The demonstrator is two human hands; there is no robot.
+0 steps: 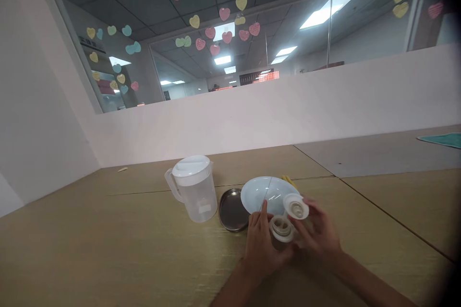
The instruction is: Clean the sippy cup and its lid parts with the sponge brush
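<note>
Flip-top container [282, 230] in pale plastic, round ringed mouth, just this side of a glossy white bowl [256, 194] — raised lid [296, 207] beside the mouth, concentric rings inside. Gripped round the body by a curled left hand [264, 244], index finger straight out; pinched at the lid's edge by a bent-fingered right hand [319, 232]. Further left, shallow metal dish [233, 212], then cloudy lidded jug [199, 201] — all on a tan, streaky table [108, 249].

left hand [264, 247] grips a small white round container [282, 231], right hand [320, 232] holds its round white plastic lid [297, 207] tilted up, a glossy pale-blue oval bowl [256, 194] lies just beyond, a dark round metal dish [233, 212] and a translucent lidded plastic pitcher [199, 196] stand leftward on a tan wood-grain table [108, 249]
</note>
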